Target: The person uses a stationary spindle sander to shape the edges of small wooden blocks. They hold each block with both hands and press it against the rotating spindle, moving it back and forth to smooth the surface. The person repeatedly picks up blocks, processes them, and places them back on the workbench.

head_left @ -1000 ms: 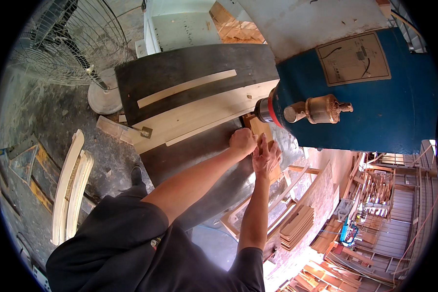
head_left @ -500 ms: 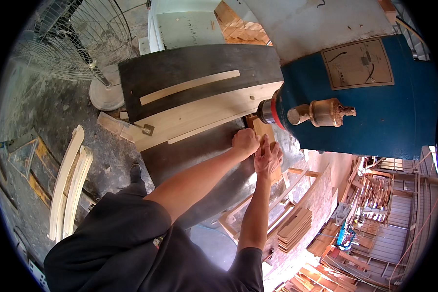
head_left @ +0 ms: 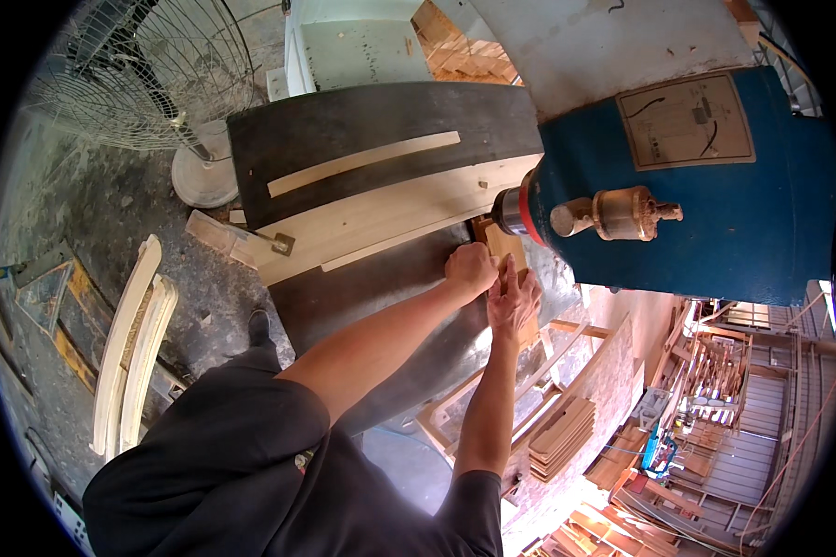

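Note:
A short reddish-brown wooden board (head_left: 504, 242) lies under the round black-and-red collar (head_left: 513, 212) of a large blue machine head (head_left: 706, 227). My left hand (head_left: 471, 267) is closed at the board's left edge, its fingertips partly hidden. My right hand (head_left: 515, 302) grips the near part of the board, with some fingers laid along its top and the others bent over the right side. Both hands are close together, just on the near side of the collar. Whatever tool sits beneath the collar is hidden from view.
A pale wooden fence (head_left: 362, 226) crosses the dark machine table (head_left: 362, 292), with a loose thin strip (head_left: 362, 164) behind it. A floor fan (head_left: 144, 84) stands far left, near curved pale wood pieces (head_left: 135, 348). Stacked brown boards (head_left: 563, 438) lie at right.

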A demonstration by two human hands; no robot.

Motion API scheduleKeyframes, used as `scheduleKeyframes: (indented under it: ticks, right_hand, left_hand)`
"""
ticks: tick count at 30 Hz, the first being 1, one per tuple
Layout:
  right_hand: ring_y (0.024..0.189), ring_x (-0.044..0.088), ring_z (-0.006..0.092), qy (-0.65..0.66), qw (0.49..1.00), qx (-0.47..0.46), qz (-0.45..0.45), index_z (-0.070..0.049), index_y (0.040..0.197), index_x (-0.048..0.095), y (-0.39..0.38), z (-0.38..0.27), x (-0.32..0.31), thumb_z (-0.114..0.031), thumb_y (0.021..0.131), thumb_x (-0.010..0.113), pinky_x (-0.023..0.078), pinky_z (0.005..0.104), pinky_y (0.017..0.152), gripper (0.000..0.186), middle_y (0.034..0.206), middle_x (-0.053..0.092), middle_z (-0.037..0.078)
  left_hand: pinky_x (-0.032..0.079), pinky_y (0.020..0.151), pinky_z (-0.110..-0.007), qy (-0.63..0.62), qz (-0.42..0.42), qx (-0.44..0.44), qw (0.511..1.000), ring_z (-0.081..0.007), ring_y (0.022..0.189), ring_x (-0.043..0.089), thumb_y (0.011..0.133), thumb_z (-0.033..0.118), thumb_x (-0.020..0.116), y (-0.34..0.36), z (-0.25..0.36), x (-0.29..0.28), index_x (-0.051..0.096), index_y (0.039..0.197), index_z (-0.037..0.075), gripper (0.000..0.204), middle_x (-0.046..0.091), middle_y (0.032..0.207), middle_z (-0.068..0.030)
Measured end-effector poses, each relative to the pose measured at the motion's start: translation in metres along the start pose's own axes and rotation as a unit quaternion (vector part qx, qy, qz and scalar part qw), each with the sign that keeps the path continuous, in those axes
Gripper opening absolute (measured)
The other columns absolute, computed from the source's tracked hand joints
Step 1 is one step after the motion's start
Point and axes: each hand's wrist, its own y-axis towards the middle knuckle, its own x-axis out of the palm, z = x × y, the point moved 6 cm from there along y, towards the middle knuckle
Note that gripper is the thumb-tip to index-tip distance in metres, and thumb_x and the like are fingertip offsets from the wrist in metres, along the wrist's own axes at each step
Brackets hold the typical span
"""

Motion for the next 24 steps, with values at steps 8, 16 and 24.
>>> scheduleKeyframes:
  ticks: [8, 16, 24]
  right_hand:
    - [0.133, 0.054, 0.0433, -0.003, 1.000, 0.006, -0.006, -0.036, 0.153, 0.064, 0.004, 0.005, 0.002, -0.058, 0.099, 0.067, 0.044, 0.0596, 0.109, 0.058, 0.151, 0.055, 0.022]
    - [0.134, 0.053, 0.0435, 0.015, 1.000, 0.006, 0.001, -0.036, 0.152, 0.066, 0.004, 0.009, 0.005, -0.057, 0.097, 0.070, 0.045, 0.0605, 0.108, 0.059, 0.151, 0.055, 0.022]
    - [0.132, 0.053, 0.0432, 0.026, 0.999, 0.021, -0.009, -0.036, 0.151, 0.066, 0.007, 0.010, 0.002, -0.052, 0.094, 0.076, 0.045, 0.0602, 0.108, 0.059, 0.149, 0.055, 0.019]
  left_hand:
    - [0.063, 0.073, -0.048, 0.030, 0.069, 0.044, 0.996, -0.0311, 0.069, 0.078, 0.100, 0.035, 0.065, 0.002, 0.004, 0.003, 0.076, 0.068, 0.001, 0.048, 0.071, 0.058, -0.0133]
    - [0.062, 0.076, -0.051, 0.028, 0.042, 0.045, 0.998, -0.0346, 0.073, 0.078, 0.100, 0.039, 0.064, 0.004, 0.000, 0.009, 0.078, 0.077, 0.001, 0.047, 0.073, 0.064, -0.0157]
    - [0.060, 0.076, -0.056, 0.079, 0.055, 0.098, 0.991, -0.0420, 0.085, 0.077, 0.099, 0.040, 0.069, -0.030, 0.013, -0.010, 0.075, 0.088, 0.000, 0.042, 0.077, 0.084, -0.0202]
